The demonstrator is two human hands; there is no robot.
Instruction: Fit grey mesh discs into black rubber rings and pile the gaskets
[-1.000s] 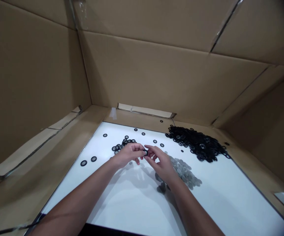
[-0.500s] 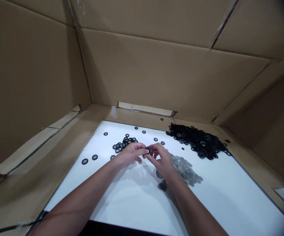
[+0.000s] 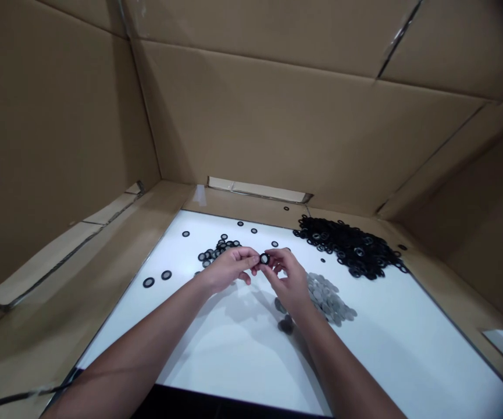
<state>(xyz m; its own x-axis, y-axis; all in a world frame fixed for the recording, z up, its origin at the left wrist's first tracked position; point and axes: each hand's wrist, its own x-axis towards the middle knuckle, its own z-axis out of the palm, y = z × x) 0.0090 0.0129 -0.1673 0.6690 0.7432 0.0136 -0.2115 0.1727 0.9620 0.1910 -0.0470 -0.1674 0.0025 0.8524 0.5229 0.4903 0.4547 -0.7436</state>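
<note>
Between my two hands, a small black ring with a pale centre is held up above the white panel. My left hand pinches its left edge with thumb and forefinger. From the other side, the fingertips of my right hand grip the ring's right edge. Whether a disc fills the ring's centre I cannot tell. Behind my left hand lies a cluster of black rings with grey centres, partly hidden by it. A heap of grey translucent discs spreads beside my right wrist.
A large pile of plain black rings sits at the back right, over the edge of the white lit panel. Single rings are scattered left and back. Cardboard walls enclose the panel. A black cable runs at the lower left.
The ring between my fingers has turned to face me more, showing its pale centre. Both hands stay close together, and the view has shifted slightly.
</note>
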